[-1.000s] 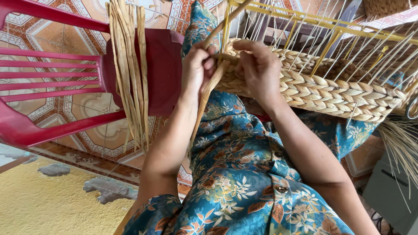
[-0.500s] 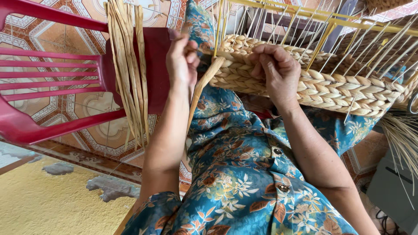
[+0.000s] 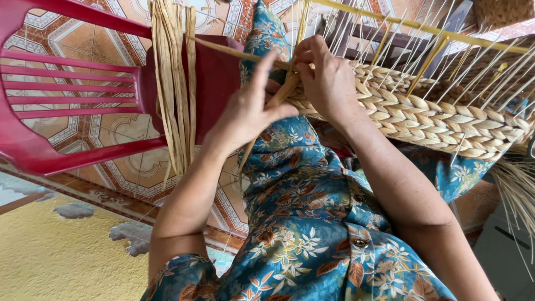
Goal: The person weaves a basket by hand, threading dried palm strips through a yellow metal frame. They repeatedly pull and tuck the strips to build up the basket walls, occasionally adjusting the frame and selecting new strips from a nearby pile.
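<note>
Half-woven pale plaited-straw basket (image 3: 423, 120) across lap, right hand (image 3: 329, 78) pinching its rim, left hand (image 3: 251, 111) grasping flat tan straw strand (image 3: 281, 95): risk of slack weave if strand slips.

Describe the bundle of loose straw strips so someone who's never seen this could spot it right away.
Find the red plastic chair at left. The bundle of loose straw strips hangs over its seat edge, flat, pale and unwoven, unlike the plaited basket the hands are working.
</note>
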Demonstrator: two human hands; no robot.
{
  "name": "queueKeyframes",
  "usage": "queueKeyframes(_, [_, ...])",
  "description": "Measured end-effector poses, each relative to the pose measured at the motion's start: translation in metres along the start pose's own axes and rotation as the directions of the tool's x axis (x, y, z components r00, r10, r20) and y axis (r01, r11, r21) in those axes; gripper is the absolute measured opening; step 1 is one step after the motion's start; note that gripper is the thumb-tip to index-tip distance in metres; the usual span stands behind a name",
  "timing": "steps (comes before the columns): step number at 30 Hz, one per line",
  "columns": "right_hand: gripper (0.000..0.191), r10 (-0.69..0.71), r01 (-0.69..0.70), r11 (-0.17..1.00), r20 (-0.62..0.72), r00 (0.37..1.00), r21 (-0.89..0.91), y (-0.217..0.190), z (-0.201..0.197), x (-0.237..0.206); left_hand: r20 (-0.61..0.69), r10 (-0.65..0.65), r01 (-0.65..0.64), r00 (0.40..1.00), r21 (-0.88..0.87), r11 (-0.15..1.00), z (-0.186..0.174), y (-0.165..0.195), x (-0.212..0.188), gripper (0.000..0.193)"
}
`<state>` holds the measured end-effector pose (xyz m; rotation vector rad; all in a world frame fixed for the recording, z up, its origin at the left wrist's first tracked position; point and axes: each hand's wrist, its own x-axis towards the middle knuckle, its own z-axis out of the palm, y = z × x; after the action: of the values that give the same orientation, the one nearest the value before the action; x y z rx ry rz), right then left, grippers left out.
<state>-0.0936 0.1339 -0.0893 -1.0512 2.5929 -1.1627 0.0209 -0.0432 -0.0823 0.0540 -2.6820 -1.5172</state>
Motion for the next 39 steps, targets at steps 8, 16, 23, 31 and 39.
queueKeyframes(8, [0.013, 0.230, -0.265, 0.899, 0.141, 0.963, 0.347, 0.009, -0.006, -0.004, 0.339, -0.163, 0.041, 0.927, 0.339, 0.940, -0.006, 0.000, 0.042, 0.031])
queueKeyframes(16, [0.015, 0.126, -0.145, 0.927, 0.078, 0.989, 0.346, 0.007, -0.003, -0.010, 0.387, -0.175, 0.044, 0.905, 0.326, 0.944, -0.022, -0.026, 0.098, 0.021])
queueKeyframes(23, [0.046, 0.252, -0.252, 0.964, -0.019, 0.968, -0.081, 0.004, 0.024, 0.002, 0.516, -0.059, -0.015, 0.855, 0.138, 0.990, -0.016, -0.055, 0.117, 0.018])
queueKeyframes(31, [0.025, 0.176, -0.182, 0.982, -0.121, 0.977, -0.048, -0.025, 0.021, 0.000, 0.203, -0.095, 0.210, 0.974, -0.673, 0.710, -0.042, -0.080, 0.100, 0.033])
queueKeyframes(39, [0.026, 0.044, -0.005, 0.985, -0.222, 0.974, 0.171, -0.078, -0.061, -0.027, -0.071, -0.243, 0.195, 0.968, -0.402, 0.895, -0.059, -0.078, 0.112, 0.046])
